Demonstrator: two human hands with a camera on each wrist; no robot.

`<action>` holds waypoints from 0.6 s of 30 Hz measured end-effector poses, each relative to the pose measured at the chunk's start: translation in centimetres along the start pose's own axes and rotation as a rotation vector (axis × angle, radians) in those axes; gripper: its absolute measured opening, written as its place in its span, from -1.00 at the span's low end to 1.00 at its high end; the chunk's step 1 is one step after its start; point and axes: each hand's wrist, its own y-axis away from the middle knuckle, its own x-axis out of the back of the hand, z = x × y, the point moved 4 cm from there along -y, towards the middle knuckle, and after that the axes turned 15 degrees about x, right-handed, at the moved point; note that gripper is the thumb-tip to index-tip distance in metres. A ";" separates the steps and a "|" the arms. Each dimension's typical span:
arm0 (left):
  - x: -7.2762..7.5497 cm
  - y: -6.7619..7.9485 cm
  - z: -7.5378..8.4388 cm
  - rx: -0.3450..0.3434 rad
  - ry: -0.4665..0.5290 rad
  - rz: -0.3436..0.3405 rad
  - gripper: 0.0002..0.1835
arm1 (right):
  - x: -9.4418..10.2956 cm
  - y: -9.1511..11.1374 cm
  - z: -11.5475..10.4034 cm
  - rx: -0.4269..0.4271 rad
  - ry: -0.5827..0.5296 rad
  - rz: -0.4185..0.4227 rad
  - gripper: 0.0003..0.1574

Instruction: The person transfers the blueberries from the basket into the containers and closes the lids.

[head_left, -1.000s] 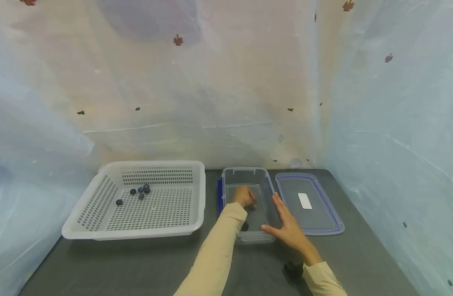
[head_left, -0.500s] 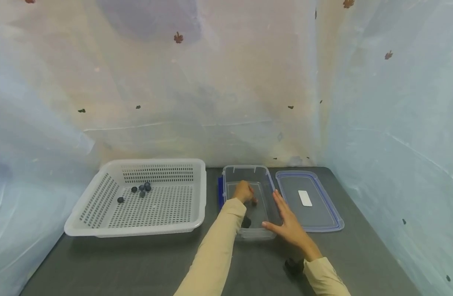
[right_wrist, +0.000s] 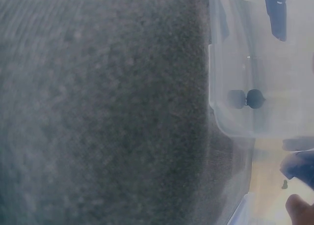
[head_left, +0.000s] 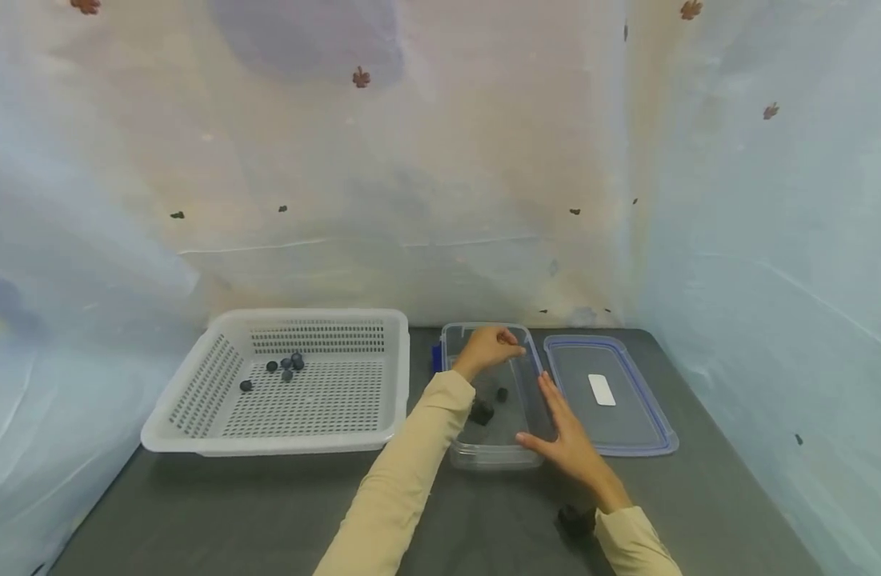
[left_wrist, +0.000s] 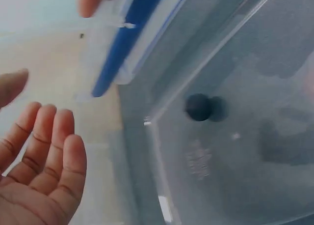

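My left hand is over the far part of the clear plastic box, palm turned down and fingers loosely bent. Nothing shows between its fingers. A palm with slightly bent, bare fingers appears in the left wrist view. Inside the box lies a small dark ball, also seen as a round dark ball with its reflection on the plastic. My right hand stays at the box's right side, fingers straight and thumb spread toward the near rim. Whether it touches the wall cannot be told.
To the left stands a white perforated basket with several small dark balls inside. A clear lid with a blue seal and a white label lies right of the box. Behind the dark tabletop hangs a pale plastic sheet.
My left hand has lifted off the box floor and moved away, toward the far end, its fingers loosening. The small dark ball now lies in plain sight in the box. The right hand keeps its place.
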 end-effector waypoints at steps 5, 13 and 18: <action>1.4 0.4 1.0 -0.098 0.037 -0.026 -0.75 | 0.1 0.0 0.2 -0.001 0.008 0.004 0.24; 3.6 1.7 1.2 -0.222 0.057 -0.020 -0.80 | 0.1 0.0 0.0 -0.018 -0.010 0.012 0.25; 5.3 2.4 0.9 -0.237 0.068 -0.006 -0.80 | 0.1 0.0 0.2 -0.010 -0.002 0.016 0.26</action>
